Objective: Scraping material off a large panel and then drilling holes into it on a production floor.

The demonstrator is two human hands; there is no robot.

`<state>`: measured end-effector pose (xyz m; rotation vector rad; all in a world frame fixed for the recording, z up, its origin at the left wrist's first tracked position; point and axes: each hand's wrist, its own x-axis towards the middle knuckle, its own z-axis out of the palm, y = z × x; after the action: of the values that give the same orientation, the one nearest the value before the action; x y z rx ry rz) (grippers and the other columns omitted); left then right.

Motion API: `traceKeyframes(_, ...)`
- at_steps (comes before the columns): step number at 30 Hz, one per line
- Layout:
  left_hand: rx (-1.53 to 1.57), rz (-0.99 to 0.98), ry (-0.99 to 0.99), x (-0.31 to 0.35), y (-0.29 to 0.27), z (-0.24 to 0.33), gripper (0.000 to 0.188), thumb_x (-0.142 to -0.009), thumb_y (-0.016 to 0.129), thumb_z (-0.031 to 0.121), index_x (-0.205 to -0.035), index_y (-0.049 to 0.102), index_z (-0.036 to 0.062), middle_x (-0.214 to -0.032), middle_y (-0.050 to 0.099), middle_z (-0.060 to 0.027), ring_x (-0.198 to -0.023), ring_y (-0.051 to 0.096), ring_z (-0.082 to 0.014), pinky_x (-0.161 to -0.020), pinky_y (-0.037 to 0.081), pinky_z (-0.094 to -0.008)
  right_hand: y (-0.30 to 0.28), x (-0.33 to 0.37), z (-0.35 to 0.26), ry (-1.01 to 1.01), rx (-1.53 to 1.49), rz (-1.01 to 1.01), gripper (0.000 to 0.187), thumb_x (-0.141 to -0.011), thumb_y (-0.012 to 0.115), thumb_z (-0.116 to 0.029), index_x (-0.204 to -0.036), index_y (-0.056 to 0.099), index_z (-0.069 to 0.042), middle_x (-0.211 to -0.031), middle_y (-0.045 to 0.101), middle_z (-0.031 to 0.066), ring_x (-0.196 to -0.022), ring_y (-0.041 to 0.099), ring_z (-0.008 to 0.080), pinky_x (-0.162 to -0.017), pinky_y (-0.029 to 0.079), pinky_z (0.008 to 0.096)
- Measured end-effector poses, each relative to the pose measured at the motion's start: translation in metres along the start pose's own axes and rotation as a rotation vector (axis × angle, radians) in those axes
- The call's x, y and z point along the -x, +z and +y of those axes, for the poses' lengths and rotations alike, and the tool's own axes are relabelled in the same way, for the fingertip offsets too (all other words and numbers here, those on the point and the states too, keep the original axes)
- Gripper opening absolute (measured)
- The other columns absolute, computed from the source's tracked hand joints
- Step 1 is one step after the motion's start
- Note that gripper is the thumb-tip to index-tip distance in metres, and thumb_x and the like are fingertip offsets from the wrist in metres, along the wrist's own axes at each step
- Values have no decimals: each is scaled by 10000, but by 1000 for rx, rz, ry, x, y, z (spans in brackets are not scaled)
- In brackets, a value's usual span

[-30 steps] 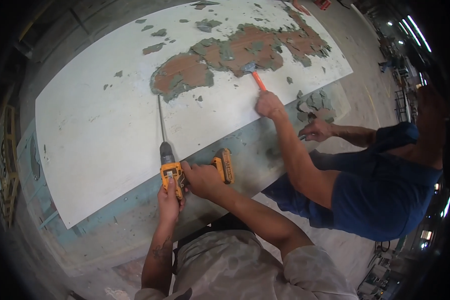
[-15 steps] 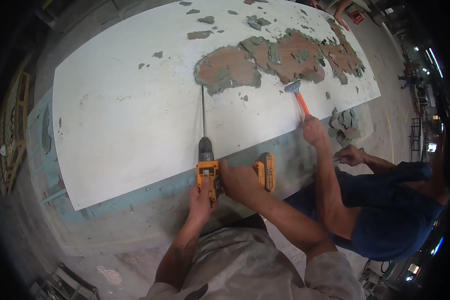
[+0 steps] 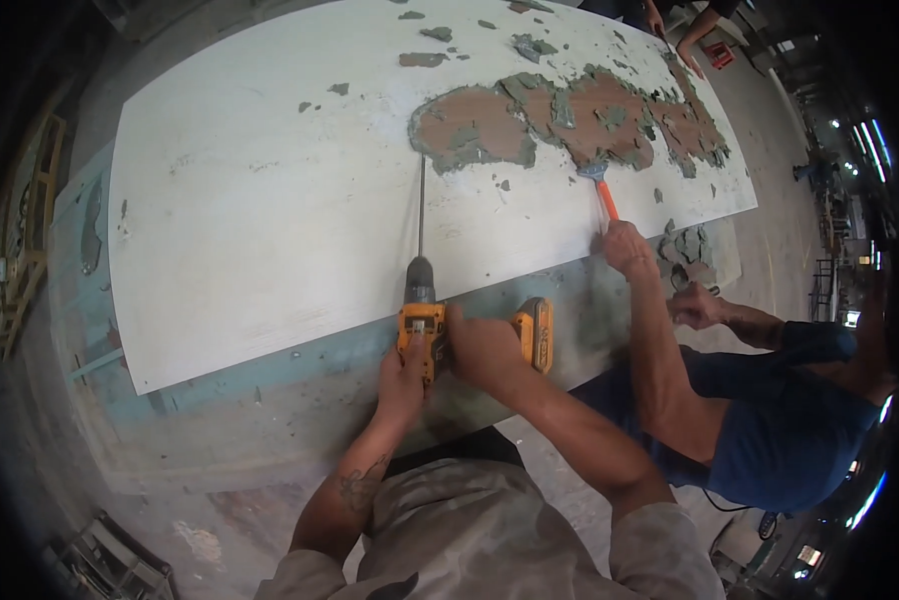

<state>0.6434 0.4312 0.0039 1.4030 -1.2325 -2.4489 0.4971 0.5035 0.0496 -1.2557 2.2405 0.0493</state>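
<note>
A yellow and black cordless drill point(image 3: 423, 322) with a long thin bit point(image 3: 422, 212) is in both my hands. My left hand point(image 3: 404, 380) is closed round the left side of its body. My right hand point(image 3: 483, 350) grips the handle, which juts right and ends in the battery point(image 3: 538, 335). The bit's tip meets the near left edge of a stripped brown patch point(image 3: 475, 122) on the large white panel point(image 3: 260, 230). Ragged grey-green coating rims the patch, and loose flakes point(image 3: 423, 60) lie around it.
At my right a person in blue works an orange-handled scraper point(image 3: 606, 192) on the patch's near edge. Scraped flakes point(image 3: 684, 243) lie beside the panel. Another person's hands point(image 3: 690, 50) are at the far right corner. Wooden framing point(image 3: 32, 240) stands at the left.
The drill and bit have shifted slightly right and up in the view, as has the patch. The hands at the far corner show more. My grip is the same.
</note>
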Motion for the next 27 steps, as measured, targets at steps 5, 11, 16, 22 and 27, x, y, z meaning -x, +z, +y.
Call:
traceKeyframes(5,43,16,-17,-1,4,4,445,-1072,513,530,-1077,571,89,-766,581,-18,-481,477,-98,-398,304,-248,6,-7,6,-13,-5,-4,478,-829,772,-237,-1132,489,2,-784,733,185,-758,749,375,-650,598,467)
traceKeyframes(11,45,11,-29,-4,13,10,438,-1073,507,532,-1067,574,99,-764,573,-13,-496,483,-96,-402,313,-246,-7,-11,9,14,-16,-85,419,-860,695,-187,-1165,476,1,-824,732,210,-789,736,409,-681,588,494)
traceKeyframes(16,7,-8,24,-3,21,-4,468,-1062,515,556,-1057,577,92,-777,586,-13,-515,498,-96,-409,339,-248,5,-2,21,3,0,-50,455,-851,690,-181,-1208,486,12,-851,739,216,-809,738,411,-707,588,500)
traceKeyframes(22,-35,103,-69,-16,15,-5,487,-1062,510,563,-1056,585,82,-779,607,-27,-519,522,-104,-409,355,-252,2,-17,20,-8,-54,-84,467,-820,727,-201,-1170,488,-6,-824,731,219,-781,734,423,-688,586,506)
traceKeyframes(27,41,28,-52,-1,18,24,499,-1066,501,560,-1034,593,71,-747,598,-28,-505,514,-102,-412,368,-251,-11,-13,16,-24,-75,-106,465,-825,734,-212,-1150,481,4,-782,724,211,-750,727,425,-671,585,500)
